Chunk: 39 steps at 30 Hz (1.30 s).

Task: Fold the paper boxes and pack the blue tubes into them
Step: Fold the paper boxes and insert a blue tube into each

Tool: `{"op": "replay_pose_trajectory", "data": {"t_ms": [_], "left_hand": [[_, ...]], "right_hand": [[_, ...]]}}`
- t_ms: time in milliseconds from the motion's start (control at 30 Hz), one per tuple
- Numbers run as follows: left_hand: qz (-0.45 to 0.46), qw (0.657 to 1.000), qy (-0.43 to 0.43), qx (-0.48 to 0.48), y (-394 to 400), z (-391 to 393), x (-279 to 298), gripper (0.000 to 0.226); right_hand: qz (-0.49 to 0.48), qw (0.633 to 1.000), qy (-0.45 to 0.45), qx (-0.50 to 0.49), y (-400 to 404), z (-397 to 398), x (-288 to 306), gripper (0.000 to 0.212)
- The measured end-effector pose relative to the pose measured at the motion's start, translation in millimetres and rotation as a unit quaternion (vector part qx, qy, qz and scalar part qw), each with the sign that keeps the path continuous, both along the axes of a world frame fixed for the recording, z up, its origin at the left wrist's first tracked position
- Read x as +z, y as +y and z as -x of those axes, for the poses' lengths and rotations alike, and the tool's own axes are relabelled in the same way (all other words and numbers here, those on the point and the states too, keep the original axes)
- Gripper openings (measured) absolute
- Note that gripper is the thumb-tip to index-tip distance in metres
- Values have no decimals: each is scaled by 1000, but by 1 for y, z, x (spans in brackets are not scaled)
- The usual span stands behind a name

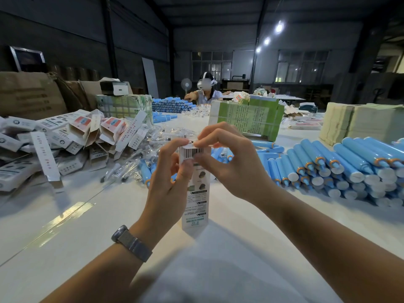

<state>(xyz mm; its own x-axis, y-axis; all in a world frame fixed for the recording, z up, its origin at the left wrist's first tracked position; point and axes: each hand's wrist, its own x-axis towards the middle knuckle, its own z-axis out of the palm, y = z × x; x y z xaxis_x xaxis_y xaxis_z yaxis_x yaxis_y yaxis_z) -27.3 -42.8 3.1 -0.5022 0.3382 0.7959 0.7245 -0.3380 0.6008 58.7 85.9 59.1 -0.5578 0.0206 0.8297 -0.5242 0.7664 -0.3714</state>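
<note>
While it stands upright on the white surface (91, 248) near the middle of the scene, the paper box (196, 193) is held at its top end by both hands. The left hand (168, 184) wraps its fingers round the upper left side, a closed grip on the box, with a watch (131, 242) on that wrist. The right hand (236, 162) pinches the top flap beside the barcode with thumb and fingertips, also gripping the box. Just behind the hands lie loose blue tubes (145, 171) mixed with clear plastic sleeves (129, 165). To the right, a large stack of blue tubes (341, 165) lies with white caps facing near. To the left sits a heap of folded and half-open boxes (72, 136). Farther back stand a green printed bundle (247, 119) and, at far right, a pale paper stack (360, 121). Another person (206, 90) wearing a headset sits at the far end, next to another pile of tubes (172, 104).
</note>
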Motion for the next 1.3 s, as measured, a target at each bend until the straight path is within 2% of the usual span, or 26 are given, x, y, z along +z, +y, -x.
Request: {"op": "replay_pose_trajectory", "data": {"t_ms": [67,167,233,433,800,1067,1300], "left_hand": [[-3,1000,-2,-8,-1,-3,1,28],[1,1000,1,-16,-3,-5,2,28],[5,1000,-9,-23,-4,-5,4,30],[1,999,-35,-27,-3,-3,7,33],[9,998,-13,-59,-4,-3,6,24],[17,998,-20,-57,-3,-3,8,22],[-45,997,-53,-40,1,-13,15,7]], "right_hand": [[61,996,-30,50,-4,-1,1,3],[137,984,-55,100,-6,-2,5,13],[151,981,-69,101,-6,-3,8,13],[142,984,-81,74,-11,-3,8,13],[132,987,-67,65,-6,-3,10,21],[126,989,-68,36,-4,-3,13,15],[103,993,-44,18,-14,-2,11,14]]}}
